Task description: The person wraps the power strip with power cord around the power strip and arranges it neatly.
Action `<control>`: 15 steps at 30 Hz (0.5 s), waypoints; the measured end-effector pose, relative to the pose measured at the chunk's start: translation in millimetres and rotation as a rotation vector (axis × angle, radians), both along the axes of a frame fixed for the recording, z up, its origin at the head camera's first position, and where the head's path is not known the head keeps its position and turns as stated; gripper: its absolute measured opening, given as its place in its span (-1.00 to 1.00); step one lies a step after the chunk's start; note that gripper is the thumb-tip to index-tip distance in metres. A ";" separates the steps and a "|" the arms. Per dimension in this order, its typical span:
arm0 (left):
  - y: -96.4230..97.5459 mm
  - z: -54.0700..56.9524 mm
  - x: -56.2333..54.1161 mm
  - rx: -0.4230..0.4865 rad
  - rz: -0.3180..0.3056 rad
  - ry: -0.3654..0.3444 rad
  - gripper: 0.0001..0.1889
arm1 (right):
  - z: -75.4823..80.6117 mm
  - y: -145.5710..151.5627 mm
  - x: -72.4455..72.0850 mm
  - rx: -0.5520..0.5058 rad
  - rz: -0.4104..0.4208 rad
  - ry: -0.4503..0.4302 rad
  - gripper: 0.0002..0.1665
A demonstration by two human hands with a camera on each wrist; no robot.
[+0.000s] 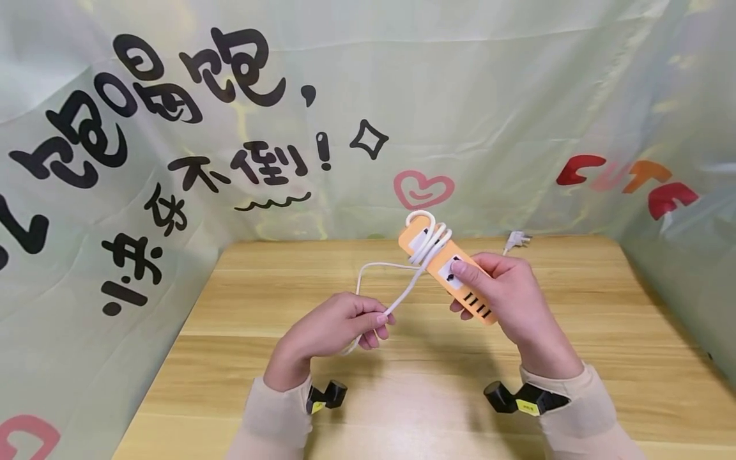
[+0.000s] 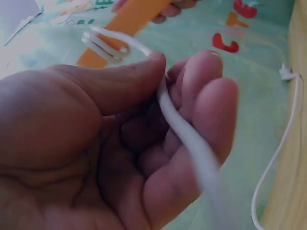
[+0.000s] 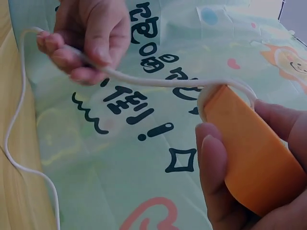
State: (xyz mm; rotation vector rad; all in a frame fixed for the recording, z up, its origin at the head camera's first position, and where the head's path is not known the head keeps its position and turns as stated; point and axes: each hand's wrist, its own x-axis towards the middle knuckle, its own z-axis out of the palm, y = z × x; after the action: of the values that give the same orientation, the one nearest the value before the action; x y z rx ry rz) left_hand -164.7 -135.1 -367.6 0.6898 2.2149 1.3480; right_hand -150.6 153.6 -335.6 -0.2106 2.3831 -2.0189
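Observation:
My right hand (image 1: 512, 297) grips the lower end of an orange power strip (image 1: 480, 305) above the table, thumb on its white socket face. Several turns of white cord (image 1: 428, 246) wrap around the strip's upper half. To the left, my left hand (image 1: 339, 326) pinches the cord between thumb and fingers, and a stretch runs from there up to the strip. In the left wrist view the cord (image 2: 189, 139) passes under the thumb and across the curled fingers. The right wrist view shows the strip's plain orange back (image 3: 259, 153) held between thumb and fingers.
A white plug (image 1: 519, 239) lies near the table's back edge, behind the right hand. The wooden table (image 1: 259, 281) meets a pale printed cloth (image 1: 489, 115) at the back and sides. A loose loop of cord (image 3: 7, 143) trails over the table.

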 end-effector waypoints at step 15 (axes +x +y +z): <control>-0.1 -16.9 -16.5 -0.214 0.068 0.254 -0.78 | -4.0 -9.7 3.1 0.066 0.306 -0.031 -0.67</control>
State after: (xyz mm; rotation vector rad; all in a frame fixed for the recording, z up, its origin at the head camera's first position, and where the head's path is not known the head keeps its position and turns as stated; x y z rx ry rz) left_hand -181.2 -135.1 -384.5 0.7467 2.5580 1.0808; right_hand -147.6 143.9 -339.6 -0.5040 2.2322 -1.7907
